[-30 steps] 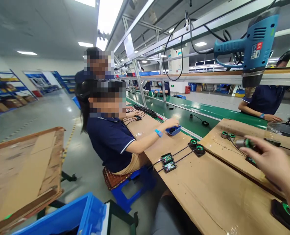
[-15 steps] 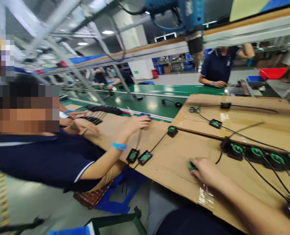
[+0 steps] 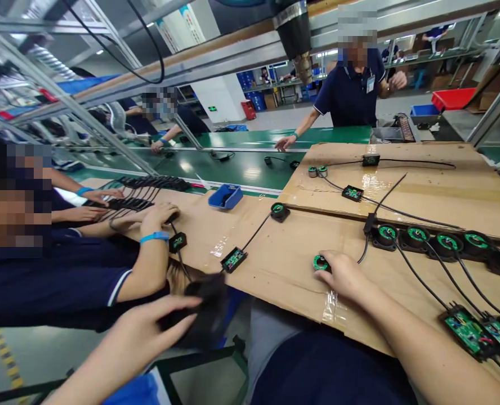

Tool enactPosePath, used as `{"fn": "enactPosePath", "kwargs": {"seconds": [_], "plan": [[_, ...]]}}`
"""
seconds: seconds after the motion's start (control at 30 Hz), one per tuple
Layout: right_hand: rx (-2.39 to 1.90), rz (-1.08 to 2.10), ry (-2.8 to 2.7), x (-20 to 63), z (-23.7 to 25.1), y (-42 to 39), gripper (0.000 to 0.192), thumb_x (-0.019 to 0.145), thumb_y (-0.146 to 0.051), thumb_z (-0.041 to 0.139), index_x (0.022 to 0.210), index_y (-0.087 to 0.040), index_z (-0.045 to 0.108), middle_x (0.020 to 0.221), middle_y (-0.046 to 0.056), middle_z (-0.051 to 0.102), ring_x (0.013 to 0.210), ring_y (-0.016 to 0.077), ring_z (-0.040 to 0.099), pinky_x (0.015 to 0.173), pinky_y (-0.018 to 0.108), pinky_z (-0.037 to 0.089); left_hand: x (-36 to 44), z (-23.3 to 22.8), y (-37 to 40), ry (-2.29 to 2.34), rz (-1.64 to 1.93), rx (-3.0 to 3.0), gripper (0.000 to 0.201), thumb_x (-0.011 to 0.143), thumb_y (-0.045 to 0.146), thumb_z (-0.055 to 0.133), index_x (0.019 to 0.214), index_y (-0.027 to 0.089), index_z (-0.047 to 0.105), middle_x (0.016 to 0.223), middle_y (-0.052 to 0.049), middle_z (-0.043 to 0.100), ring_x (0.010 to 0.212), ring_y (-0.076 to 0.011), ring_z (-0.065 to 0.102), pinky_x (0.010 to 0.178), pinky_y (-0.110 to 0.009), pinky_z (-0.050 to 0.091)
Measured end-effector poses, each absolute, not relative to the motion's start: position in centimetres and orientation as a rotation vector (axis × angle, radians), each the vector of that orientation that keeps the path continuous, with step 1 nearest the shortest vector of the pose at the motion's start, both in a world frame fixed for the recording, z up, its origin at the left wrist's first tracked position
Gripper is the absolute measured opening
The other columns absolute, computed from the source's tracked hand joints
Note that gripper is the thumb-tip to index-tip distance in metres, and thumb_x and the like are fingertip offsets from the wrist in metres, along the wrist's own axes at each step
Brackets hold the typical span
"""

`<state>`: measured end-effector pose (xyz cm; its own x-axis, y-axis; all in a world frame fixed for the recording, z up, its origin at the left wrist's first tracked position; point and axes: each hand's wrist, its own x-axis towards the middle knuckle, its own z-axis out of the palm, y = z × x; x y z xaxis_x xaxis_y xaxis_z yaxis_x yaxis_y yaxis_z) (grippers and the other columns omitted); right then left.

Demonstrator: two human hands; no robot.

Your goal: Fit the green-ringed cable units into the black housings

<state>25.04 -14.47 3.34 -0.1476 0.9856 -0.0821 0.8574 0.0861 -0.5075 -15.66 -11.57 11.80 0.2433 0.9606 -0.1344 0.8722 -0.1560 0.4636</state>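
Note:
My right hand (image 3: 346, 275) rests on the cardboard with fingers closed around a round part with a green ring circuit board (image 3: 320, 262). At the lower left, my left hand (image 3: 152, 326) pinches a black object (image 3: 208, 309), smeared by motion, off the front edge of the cardboard. Between my hands lies a black housing with a green circuit board (image 3: 234, 259), wired to a round black unit (image 3: 280, 211). To the right of my right hand stands a row of several round black units (image 3: 416, 239) with green rings and cables. Near their left end is a black cable block (image 3: 369, 223).
Cardboard sheets (image 3: 296, 247) cover the bench. A co-worker's hand (image 3: 161, 216) is close on the left, by a blue bin (image 3: 225, 197). Open circuit housings (image 3: 465, 332) lie at the right. A power driver (image 3: 296, 45) hangs overhead. Across the green belt (image 3: 250, 169) stands another person (image 3: 351, 84).
My left hand has come into view with the black object. My right hand stays on its round part. The co-worker on the left has drawn a hand back, uncovering the blue bin.

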Motion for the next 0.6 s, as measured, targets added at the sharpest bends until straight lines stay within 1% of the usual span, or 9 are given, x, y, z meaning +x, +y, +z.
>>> {"fn": "enactPosePath", "kwargs": {"seconds": [0.03, 0.1, 0.17, 0.27, 0.33, 0.37, 0.47, 0.53, 0.6], "plan": [[-1.841, 0.650, -2.081, 25.1, 3.3, -14.5, 0.031, 0.090, -0.034, 0.067, 0.117, -0.019, 0.064, 0.116, 0.011, 0.069, 0.108, 0.0241, 0.065, 0.090, 0.032, 0.048, -13.5, 10.9, -10.6, 1.581, 0.246, 2.107, 0.030, 0.075, 0.059, 0.061, 0.090, 0.037, 0.076, 0.094, 0.008, 0.078, 0.090, -0.0249, 0.072, 0.088, -0.039, 0.057], [-1.841, 0.648, -2.078, 25.3, 3.2, -14.6, 0.032, 0.090, -0.034, 0.067, 0.118, -0.019, 0.064, 0.115, 0.009, 0.070, 0.108, 0.0237, 0.065, 0.090, 0.032, 0.047, -8.4, 8.8, -7.6, 1.423, 0.222, 2.181, 0.033, 0.079, 0.046, 0.059, 0.101, 0.027, 0.076, 0.103, 0.000, 0.077, 0.095, -0.0250, 0.071, 0.090, -0.036, 0.055], [-1.837, 0.643, -2.081, 25.3, 3.1, -14.7, 0.032, 0.090, -0.035, 0.067, 0.118, -0.019, 0.064, 0.114, 0.009, 0.070, 0.107, 0.0239, 0.065, 0.090, 0.032, 0.047, -3.1, 6.8, -4.1, 1.351, 0.237, 2.242, 0.033, 0.078, 0.035, 0.059, 0.101, 0.021, 0.077, 0.099, -0.005, 0.077, 0.091, -0.0253, 0.071, 0.086, -0.034, 0.054], [-1.827, 0.628, -2.087, 25.3, 2.9, -14.8, 0.032, 0.091, -0.036, 0.065, 0.118, -0.019, 0.064, 0.115, 0.009, 0.070, 0.107, 0.0243, 0.065, 0.090, 0.032, 0.048, 2.1, 4.4, -0.5, 1.301, 0.235, 2.305, 0.027, 0.075, 0.027, 0.063, 0.097, 0.018, 0.077, 0.092, -0.007, 0.077, 0.089, -0.0255, 0.071, 0.084, -0.033, 0.054], [-1.821, 0.619, -2.097, 25.4, 3.0, -14.8, 0.032, 0.091, -0.035, 0.064, 0.119, -0.019, 0.064, 0.115, 0.010, 0.069, 0.106, 0.0245, 0.065, 0.089, 0.033, 0.048, 3.4, 3.2, 0.5, 1.310, 0.238, 2.322, 0.027, 0.077, 0.028, 0.065, 0.100, 0.017, 0.076, 0.092, -0.008, 0.076, 0.090, -0.0265, 0.070, 0.086, -0.035, 0.054], [-1.817, 0.614, -2.103, 25.4, 3.0, -14.8, 0.032, 0.092, -0.034, 0.063, 0.120, -0.019, 0.064, 0.116, 0.010, 0.069, 0.106, 0.0245, 0.065, 0.089, 0.033, 0.048, 3.6, 2.8, 0.7, 1.324, 0.241, 2.326, 0.031, 0.079, 0.030, 0.066, 0.106, 0.016, 0.074, 0.095, -0.009, 0.076, 0.092, -0.0272, 0.070, 0.088, -0.037, 0.054], [-1.842, 0.596, -2.099, 25.7, 3.4, -14.8, 0.033, 0.092, -0.032, 0.063, 0.122, -0.020, 0.063, 0.116, 0.010, 0.068, 0.107, 0.0241, 0.065, 0.089, 0.032, 0.048, 3.1, 2.1, 0.2, 1.336, 0.285, 2.322, 0.045, 0.088, 0.042, 0.062, 0.123, 0.015, 0.065, 0.114, -0.014, 0.072, 0.107, -0.0294, 0.067, 0.097, -0.041, 0.052], [-1.904, 0.554, -2.075, 25.7, 3.8, -14.7, 0.034, 0.091, -0.037, 0.065, 0.121, -0.020, 0.064, 0.116, 0.010, 0.067, 0.106, 0.0249, 0.065, 0.088, 0.032, 0.049, 2.6, 2.1, -0.5, 1.326, 0.349, 2.299, 0.051, 0.093, 0.048, 0.056, 0.131, 0.014, 0.059, 0.123, -0.016, 0.068, 0.114, -0.0300, 0.064, 0.102, -0.044, 0.049], [-2.006, 0.482, -2.057, 25.6, 4.3, -14.7, 0.037, 0.091, -0.047, 0.065, 0.112, -0.017, 0.066, 0.110, 0.012, 0.068, 0.102, 0.0272, 0.065, 0.085, 0.034, 0.049, 2.2, 2.4, -1.6, 1.323, 0.445, 2.314, 0.052, 0.097, 0.047, 0.050, 0.136, 0.013, 0.053, 0.129, -0.017, 0.064, 0.120, -0.0304, 0.060, 0.106, -0.046, 0.047]]}}
